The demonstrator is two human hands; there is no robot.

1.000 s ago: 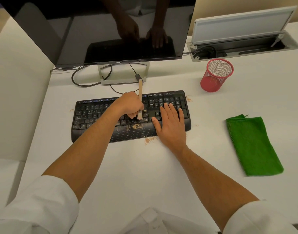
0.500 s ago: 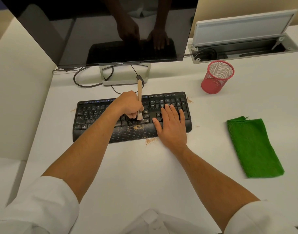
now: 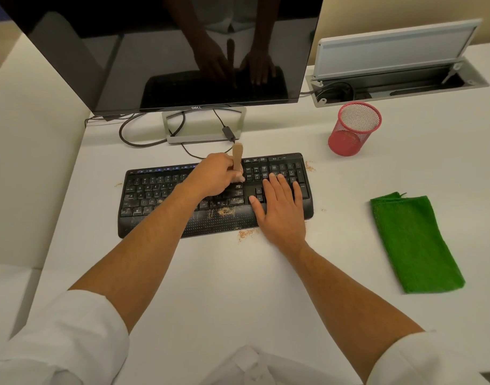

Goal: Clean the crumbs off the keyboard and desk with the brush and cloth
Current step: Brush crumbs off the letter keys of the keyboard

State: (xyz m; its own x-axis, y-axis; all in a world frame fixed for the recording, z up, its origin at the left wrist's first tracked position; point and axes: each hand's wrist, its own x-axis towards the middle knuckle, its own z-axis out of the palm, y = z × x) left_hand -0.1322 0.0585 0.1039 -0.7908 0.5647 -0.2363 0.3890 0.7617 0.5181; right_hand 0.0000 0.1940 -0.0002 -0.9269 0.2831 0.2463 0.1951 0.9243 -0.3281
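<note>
White desk (image 3: 238, 287), keyboard (image 3: 154, 190) mid-surface, cloth (image 3: 413, 243) well right.

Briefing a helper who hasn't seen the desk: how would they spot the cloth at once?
Start at the black keyboard below the monitor. Look right, past the right hand. The green cloth lies folded flat there, nearer than the red mesh cup, the only green thing.

The white surface (image 3: 238, 287) is seen carrying a black keyboard (image 3: 154, 195), crumbs (image 3: 246, 233) scattered just before it, a green cloth (image 3: 416, 243) well to the right, a red mesh cup (image 3: 352, 132) and a monitor stand (image 3: 204, 138).
</note>
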